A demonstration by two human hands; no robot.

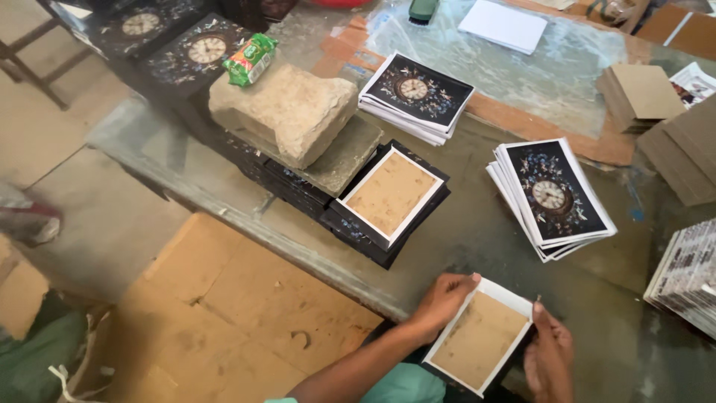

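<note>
Head view: left hand point(441, 300) and right hand point(550, 357) pinch a brown-faced, white-bordered board point(478, 339) by its edges, fingers clenched, at the table point(477, 231) near edge; skewed pressure may shift or crease it.

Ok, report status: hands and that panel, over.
Left hand gripping the brown-backed panel at its left edge. Right hand on its right edge. Panel flat on the table. Nothing in the way.
</note>
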